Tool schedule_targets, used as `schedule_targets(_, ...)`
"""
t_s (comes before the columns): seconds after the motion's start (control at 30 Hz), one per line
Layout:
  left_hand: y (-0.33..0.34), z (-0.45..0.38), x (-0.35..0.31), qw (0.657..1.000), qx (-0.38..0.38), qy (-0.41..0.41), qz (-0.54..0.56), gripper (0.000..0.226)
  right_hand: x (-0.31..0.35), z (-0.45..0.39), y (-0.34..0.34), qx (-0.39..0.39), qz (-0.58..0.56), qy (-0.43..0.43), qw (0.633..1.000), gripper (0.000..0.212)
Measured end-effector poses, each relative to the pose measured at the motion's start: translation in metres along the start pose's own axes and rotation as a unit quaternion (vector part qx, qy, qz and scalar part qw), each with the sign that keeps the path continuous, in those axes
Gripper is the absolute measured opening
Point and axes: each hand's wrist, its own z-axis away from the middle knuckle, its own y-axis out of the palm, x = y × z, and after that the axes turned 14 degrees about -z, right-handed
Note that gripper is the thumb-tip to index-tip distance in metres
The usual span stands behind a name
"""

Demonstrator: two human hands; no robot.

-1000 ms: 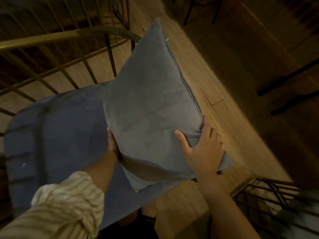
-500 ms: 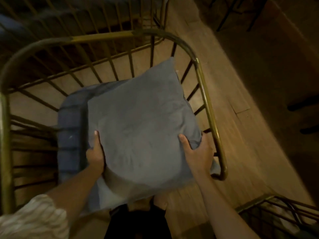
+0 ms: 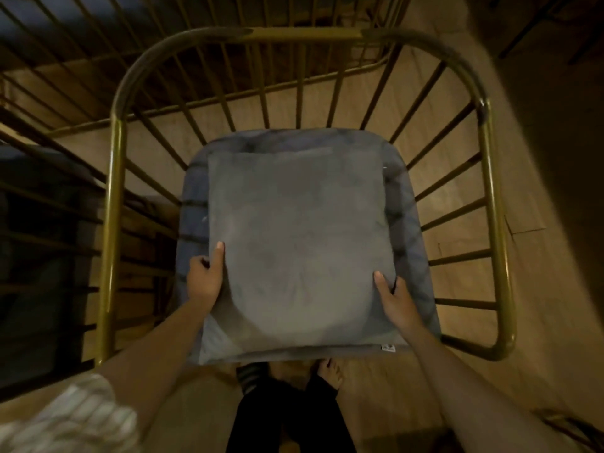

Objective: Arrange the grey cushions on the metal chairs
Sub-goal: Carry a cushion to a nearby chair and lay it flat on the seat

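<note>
A square grey cushion [image 3: 300,243] lies flat over the darker blue-grey seat pad [image 3: 408,223] of a brass metal chair [image 3: 114,197], roughly centred in the frame. My left hand [image 3: 206,276] grips the cushion's left edge near the front, thumb on top. On the right edge my right hand [image 3: 395,299] holds it the same way. A small white tag shows at the cushion's front right corner. The chair's curved backrest and wire arms wrap around the seat on three sides.
A second wire chair [image 3: 39,256] with a dark seat stands close on the left. Part of another metal frame [image 3: 568,429] shows at the bottom right. My feet [image 3: 327,374] stand on the wooden floor [image 3: 539,289] just in front of the seat.
The cushion has swung from a tilted, raised position to lying square and flat over the seat pad. My view has shifted to centre on the chair. Both hands have stayed on its sides.
</note>
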Motion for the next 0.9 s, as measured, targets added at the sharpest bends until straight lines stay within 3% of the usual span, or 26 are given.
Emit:
schedule_targets(0.1, 0.004, 0.025, 0.039, 0.994, -0.070, -0.076, 0.015, 0.044, 0.017, -0.007, 0.011, -0.068, 0.041, -0.058, 0.995, 0.107)
schedule_targets(0.2, 0.016, 0.074, 0.077, 0.965, -0.143, -0.212, 0.061, 0.081, 0.074, -0.005, 0.038, -0.113, 0.095, -0.172, 0.974, 0.093)
schedule_targets(0.3, 0.034, 0.121, 0.079, 0.938, -0.022, -0.283, 0.198, 0.110, 0.129, -0.025, 0.076, -0.093, 0.181, -0.255, 0.945, 0.090)
schedule_targets(0.37, 0.054, 0.126, 0.061, 0.877, 0.030, -0.334, 0.345, 0.131, 0.162, -0.038, 0.103, -0.045, 0.223, -0.242, 0.943, 0.101)
schedule_targets(0.47, 0.076, 0.108, 0.039, 0.805, 0.077, -0.366, 0.460, 0.132, 0.200, -0.058, 0.130, 0.031, 0.312, -0.231, 0.921, 0.114)
schedule_targets(0.57, 0.078, 0.098, 0.029, 0.811, 0.123, -0.360, 0.444, 0.143, 0.224, -0.078, 0.140, 0.127, 0.420, -0.262, 0.859, 0.122)
schedule_targets(0.67, 0.078, 0.092, 0.021, 0.812, 0.108, -0.380, 0.430, 0.136, 0.234, -0.097, 0.144, 0.141, 0.436, -0.238, 0.856, 0.128)
schedule_targets(0.8, 0.072, 0.078, 0.009, 0.788, 0.061, -0.349, 0.504, 0.123, 0.226, -0.110, 0.136, 0.128, 0.354, -0.234, 0.896, 0.093)
schedule_targets(0.9, 0.051, 0.061, 0.000, 0.829, -0.014, -0.301, 0.471, 0.093, 0.220, -0.116, 0.121, 0.120, 0.297, -0.236, 0.917, 0.044)
